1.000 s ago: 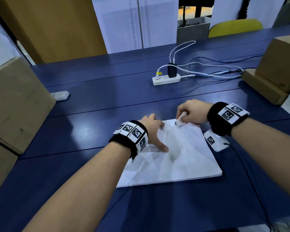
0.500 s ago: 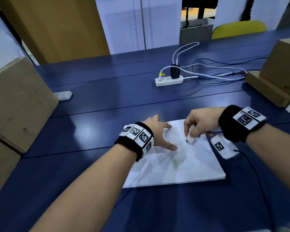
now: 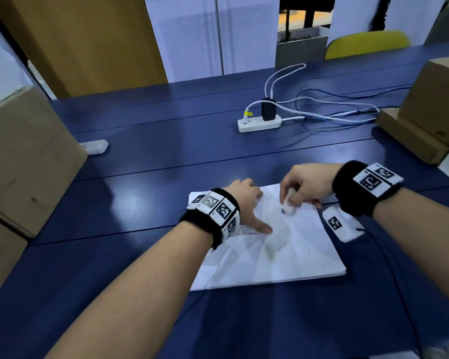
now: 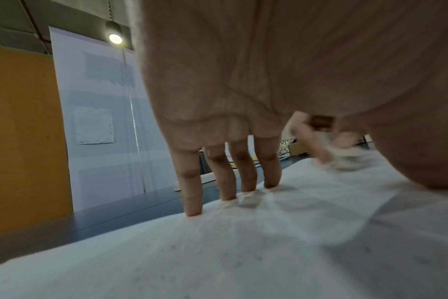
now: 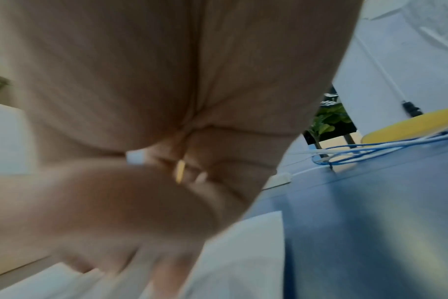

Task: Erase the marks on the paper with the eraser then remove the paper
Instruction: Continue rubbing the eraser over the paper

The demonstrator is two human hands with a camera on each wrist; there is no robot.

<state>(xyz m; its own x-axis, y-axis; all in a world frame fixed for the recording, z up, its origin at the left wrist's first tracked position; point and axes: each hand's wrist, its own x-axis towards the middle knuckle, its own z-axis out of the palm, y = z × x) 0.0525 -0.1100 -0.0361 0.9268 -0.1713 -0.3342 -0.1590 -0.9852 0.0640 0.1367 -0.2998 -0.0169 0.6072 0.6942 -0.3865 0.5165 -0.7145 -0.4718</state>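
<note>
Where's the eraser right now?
In the head view, the eraser is pinched in the right hand, tip down on the far part of the paper, just right of the left hand pressing the sheet.

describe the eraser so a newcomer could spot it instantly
On the blue table, find the white paper near the front edge. At its far edge the right hand pinches the eraser: a small white block with a dark tip, touching the sheet.

no readable text, only coded squares on wristbands (image 3: 373,181)
</note>
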